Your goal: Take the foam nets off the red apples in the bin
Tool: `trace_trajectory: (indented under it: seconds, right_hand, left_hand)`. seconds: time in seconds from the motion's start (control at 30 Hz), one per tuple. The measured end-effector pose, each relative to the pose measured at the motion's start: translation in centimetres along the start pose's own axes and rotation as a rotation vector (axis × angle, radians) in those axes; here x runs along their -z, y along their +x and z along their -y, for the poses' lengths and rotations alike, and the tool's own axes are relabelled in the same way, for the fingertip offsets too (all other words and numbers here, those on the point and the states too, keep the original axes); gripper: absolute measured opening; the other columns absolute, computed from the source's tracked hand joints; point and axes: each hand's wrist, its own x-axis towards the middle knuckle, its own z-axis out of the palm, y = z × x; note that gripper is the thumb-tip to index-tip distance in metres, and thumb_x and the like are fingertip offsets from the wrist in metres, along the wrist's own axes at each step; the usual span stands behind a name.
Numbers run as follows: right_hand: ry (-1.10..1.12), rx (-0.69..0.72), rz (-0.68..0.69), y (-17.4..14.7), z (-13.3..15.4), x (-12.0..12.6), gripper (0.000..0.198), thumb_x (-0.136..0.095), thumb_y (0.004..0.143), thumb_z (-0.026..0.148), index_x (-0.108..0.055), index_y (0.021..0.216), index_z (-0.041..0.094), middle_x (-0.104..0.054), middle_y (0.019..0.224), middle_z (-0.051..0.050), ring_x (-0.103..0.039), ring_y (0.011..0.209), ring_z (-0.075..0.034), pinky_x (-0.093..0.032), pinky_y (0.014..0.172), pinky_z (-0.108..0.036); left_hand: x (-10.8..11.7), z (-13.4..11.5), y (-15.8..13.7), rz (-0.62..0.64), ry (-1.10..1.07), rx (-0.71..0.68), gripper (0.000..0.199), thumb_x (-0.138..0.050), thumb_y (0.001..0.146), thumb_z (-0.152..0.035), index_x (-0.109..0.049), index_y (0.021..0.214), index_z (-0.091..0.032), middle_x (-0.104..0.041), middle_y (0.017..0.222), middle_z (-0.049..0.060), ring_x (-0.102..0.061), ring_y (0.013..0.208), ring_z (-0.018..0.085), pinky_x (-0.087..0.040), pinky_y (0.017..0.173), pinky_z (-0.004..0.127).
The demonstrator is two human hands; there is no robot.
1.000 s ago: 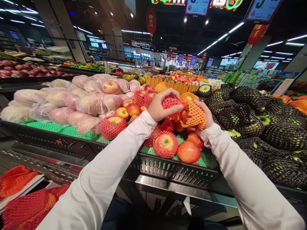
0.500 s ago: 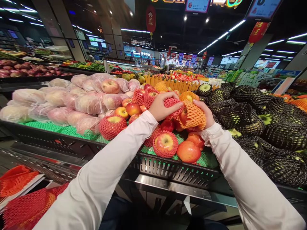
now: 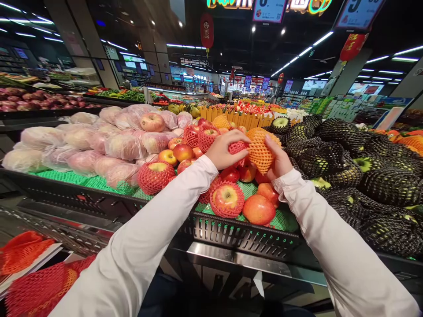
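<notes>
Green matting likely cushions the apples; the right hand's fingers grasp an orange net, perhaps steadying it; whether the left hand grips pink netting, I cannot tell.

Clear air above the hands, apples crowding below, black-netted produce blocking right

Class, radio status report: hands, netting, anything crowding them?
Right hand grips orange netting. Left hand at red netting, grip unclear. Bare apples crowd close by.
</notes>
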Motion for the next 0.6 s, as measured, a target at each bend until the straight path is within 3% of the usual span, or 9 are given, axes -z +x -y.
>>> trace_trajectory:
  seconds: [0.1,0.2,0.23,0.3,0.37,0.47,0.6]
  right_hand:
    - [0.046,-0.016,0.083,0.0,0.3,-0.2,0.057,-0.081,0.073,0.057,-0.053,0.1,0.015,-0.056,0.104,-0.008,-0.056,0.105,-0.034,-0.064,0.064,-0.033]
    - [-0.081,0.162,0.008,0.7,0.3,1.3,0.058,-0.088,0.072,0.046,-0.052,0.105,0.014,-0.055,0.11,-0.009,-0.055,0.108,-0.033,-0.061,0.086,-0.037]
    - [-0.168,0.264,-0.065,1.0,0.1,2.1,0.059,-0.09,0.072,0.043,-0.052,0.105,0.014,-0.055,0.112,-0.009,-0.055,0.108,-0.031,-0.058,0.091,-0.036]
    - [-0.394,0.43,-0.263,1.7,-0.3,3.7,0.065,-0.095,0.068,0.044,-0.052,0.105,0.013,-0.054,0.108,-0.008,-0.055,0.107,-0.029,-0.055,0.095,-0.034]
    - [-0.491,0.494,-0.389,2.3,-0.6,4.6,0.07,-0.096,0.065,0.048,-0.05,0.104,0.013,-0.054,0.105,-0.009,-0.056,0.105,-0.029,-0.054,0.096,-0.034]
    - [-0.332,0.428,-0.399,2.6,-0.8,4.3,0.07,-0.09,0.066,0.055,-0.047,0.105,0.015,-0.054,0.108,-0.009,-0.056,0.105,-0.03,-0.056,0.092,-0.036]
    - [-0.09,0.257,-0.391,2.5,-0.7,3.2,0.074,-0.082,0.06,0.059,-0.039,0.105,0.019,-0.052,0.108,-0.007,-0.055,0.107,-0.032,-0.062,0.079,-0.035]
  left_hand:
    - [0.3,0.3,0.0,0.002,-0.001,0.006,0.023,-0.061,0.087,-0.026,-0.07,0.103,-0.013,-0.067,0.107,0.011,-0.063,0.104,0.018,-0.047,0.098,0.034]
    - [1.0,0.3,0.0,0.02,0.198,0.181,0.022,-0.053,0.084,-0.021,-0.069,0.098,-0.013,-0.068,0.103,0.01,-0.063,0.101,0.02,-0.046,0.097,0.035]
    - [1.1,0.2,0.0,0.115,0.309,0.28,0.022,-0.053,0.082,-0.022,-0.07,0.094,-0.014,-0.069,0.099,0.009,-0.064,0.098,0.022,-0.047,0.094,0.036]
    - [1.3,-0.2,0.0,0.432,0.531,0.479,0.026,-0.057,0.082,-0.037,-0.07,0.088,-0.016,-0.069,0.089,0.01,-0.065,0.091,0.028,-0.049,0.085,0.039]
    - [1.2,-0.7,0.0,0.708,0.677,0.606,0.052,-0.058,0.078,-0.067,-0.07,0.087,-0.017,-0.068,0.085,0.013,-0.065,0.088,0.034,-0.049,0.076,0.042]
    - [1.0,-1.7,0.1,0.853,0.743,0.639,0.079,-0.056,0.063,-0.089,-0.069,0.091,-0.017,-0.068,0.09,0.015,-0.066,0.091,0.036,-0.05,0.075,0.042]
    - [0.8,-2.5,0.5,0.986,0.767,0.62,0.083,-0.065,0.06,-0.083,-0.067,0.112,-0.018,-0.069,0.102,0.016,-0.065,0.1,0.036,-0.05,0.083,0.041]
